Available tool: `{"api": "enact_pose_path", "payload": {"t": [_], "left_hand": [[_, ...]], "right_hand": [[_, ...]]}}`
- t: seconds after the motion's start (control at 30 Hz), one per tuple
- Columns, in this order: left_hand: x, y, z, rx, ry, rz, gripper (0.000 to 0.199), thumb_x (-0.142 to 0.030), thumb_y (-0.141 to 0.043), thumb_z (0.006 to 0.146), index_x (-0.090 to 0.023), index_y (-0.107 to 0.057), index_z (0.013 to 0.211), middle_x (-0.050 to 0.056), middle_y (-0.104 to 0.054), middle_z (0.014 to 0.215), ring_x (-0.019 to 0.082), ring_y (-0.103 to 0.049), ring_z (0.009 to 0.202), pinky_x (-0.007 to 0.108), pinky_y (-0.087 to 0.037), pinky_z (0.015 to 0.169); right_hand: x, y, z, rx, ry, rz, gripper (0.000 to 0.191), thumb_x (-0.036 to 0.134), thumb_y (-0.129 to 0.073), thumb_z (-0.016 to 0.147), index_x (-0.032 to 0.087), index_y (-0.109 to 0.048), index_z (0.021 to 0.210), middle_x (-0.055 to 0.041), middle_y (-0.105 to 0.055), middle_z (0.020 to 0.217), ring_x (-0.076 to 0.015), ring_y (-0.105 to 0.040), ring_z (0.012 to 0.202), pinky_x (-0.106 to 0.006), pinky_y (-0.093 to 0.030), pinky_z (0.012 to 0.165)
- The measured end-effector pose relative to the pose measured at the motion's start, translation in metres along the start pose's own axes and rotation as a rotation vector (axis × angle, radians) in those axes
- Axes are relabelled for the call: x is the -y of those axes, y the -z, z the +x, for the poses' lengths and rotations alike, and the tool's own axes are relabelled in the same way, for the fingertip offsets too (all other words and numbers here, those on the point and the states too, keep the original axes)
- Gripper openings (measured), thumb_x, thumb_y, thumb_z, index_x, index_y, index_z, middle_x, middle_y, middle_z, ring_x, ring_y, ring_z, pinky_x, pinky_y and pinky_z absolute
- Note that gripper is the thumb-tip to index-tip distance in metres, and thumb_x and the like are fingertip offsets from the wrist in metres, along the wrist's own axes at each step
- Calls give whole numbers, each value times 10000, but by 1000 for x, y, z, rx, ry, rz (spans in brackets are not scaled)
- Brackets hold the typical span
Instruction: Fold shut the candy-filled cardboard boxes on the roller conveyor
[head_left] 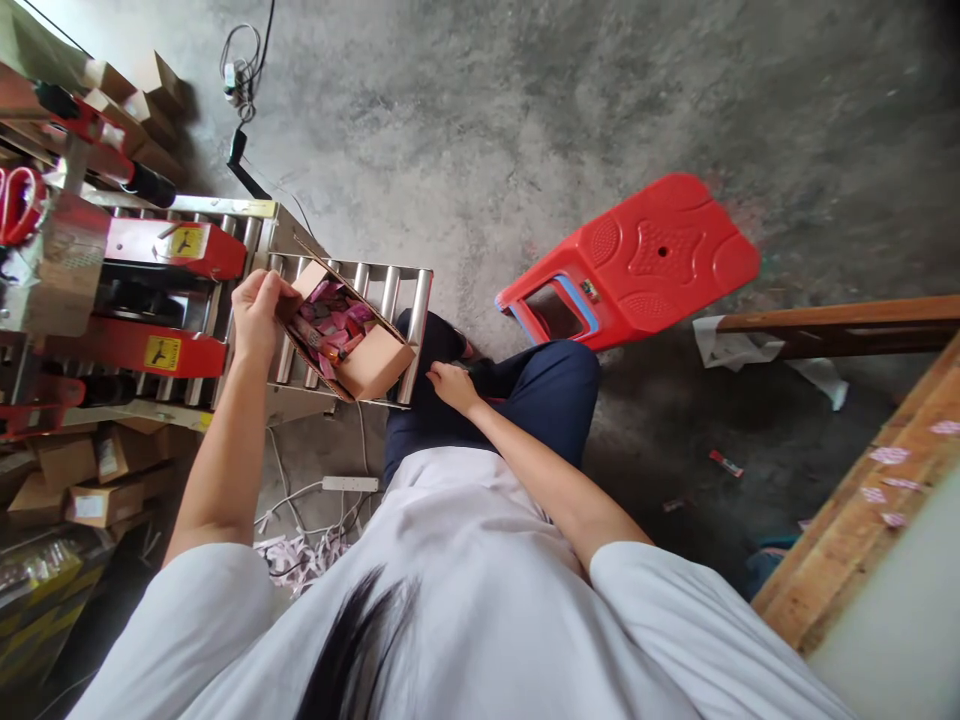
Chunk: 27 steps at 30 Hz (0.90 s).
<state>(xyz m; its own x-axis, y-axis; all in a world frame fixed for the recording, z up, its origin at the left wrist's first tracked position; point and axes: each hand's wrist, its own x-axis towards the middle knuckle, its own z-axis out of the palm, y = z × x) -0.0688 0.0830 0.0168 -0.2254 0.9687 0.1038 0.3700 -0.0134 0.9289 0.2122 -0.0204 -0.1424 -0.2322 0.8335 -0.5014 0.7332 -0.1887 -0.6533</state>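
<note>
An uncovered cardboard box (377,362) sits tilted across the metal rollers, its flaps up. Pink shredded paper (330,310) and small packets fill it; the packets are too small to tell apart. My left hand (257,308) pinches a flap at the box's left corner. Over my lap, just right of the roller end, my right hand (452,388) is closed with curled fingers. What it holds, if anything, is hidden. It is apart from the box.
The roller conveyor (424,310) runs left into a red-sided sealing machine (187,345). A red plastic stool (660,255) lies on the concrete floor ahead right. Cartons (105,500) are piled left. A power strip (350,484) with cables lies below. Wooden beams (840,520) stand right.
</note>
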Motion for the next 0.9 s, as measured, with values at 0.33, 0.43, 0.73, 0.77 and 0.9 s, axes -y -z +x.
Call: {"api": "enact_pose_path", "payload": {"t": [0.33,0.43,0.73,0.77,0.9], "left_hand": [[1,-9,1,-37,-31,-47,290,-307,-585,841,-161,-591,591,4,-585,556,92,-494,541,217,-433,564],[0,-11,-1,-40,1,-87,298,-366,-621,809,-165,-577,594,-3,-569,554,91,-493,541,224,-433,542],[6,-12,-1,-31,-62,-42,327,-367,-586,863,-148,-563,621,-25,-606,612,63,-531,568,245,-421,571],[7,-12,0,-43,-72,-46,342,-386,-594,855,-149,-563,610,-14,-606,602,70,-524,560,243,-423,563],[8,-13,0,-57,-55,-46,352,-419,-598,842,-160,-575,605,3,-603,589,88,-508,550,233,-432,554]], "right_hand": [[-19,15,-7,283,-75,308,406,558,-662,855,164,-745,902,-47,-751,858,-236,-671,1037,-288,-470,916],[-24,21,-18,394,-94,443,468,604,-713,791,154,-752,914,-51,-755,833,-219,-704,906,-293,-533,836],[-39,19,-25,334,-200,534,409,561,-716,808,155,-750,843,-69,-761,893,-212,-709,869,-286,-542,850],[-40,21,-22,295,-205,513,405,549,-686,836,149,-746,820,-70,-755,863,-217,-707,856,-300,-540,852],[-44,49,-10,8,-218,406,296,388,-631,894,106,-718,913,-114,-741,925,-256,-688,950,-375,-508,936]]}}
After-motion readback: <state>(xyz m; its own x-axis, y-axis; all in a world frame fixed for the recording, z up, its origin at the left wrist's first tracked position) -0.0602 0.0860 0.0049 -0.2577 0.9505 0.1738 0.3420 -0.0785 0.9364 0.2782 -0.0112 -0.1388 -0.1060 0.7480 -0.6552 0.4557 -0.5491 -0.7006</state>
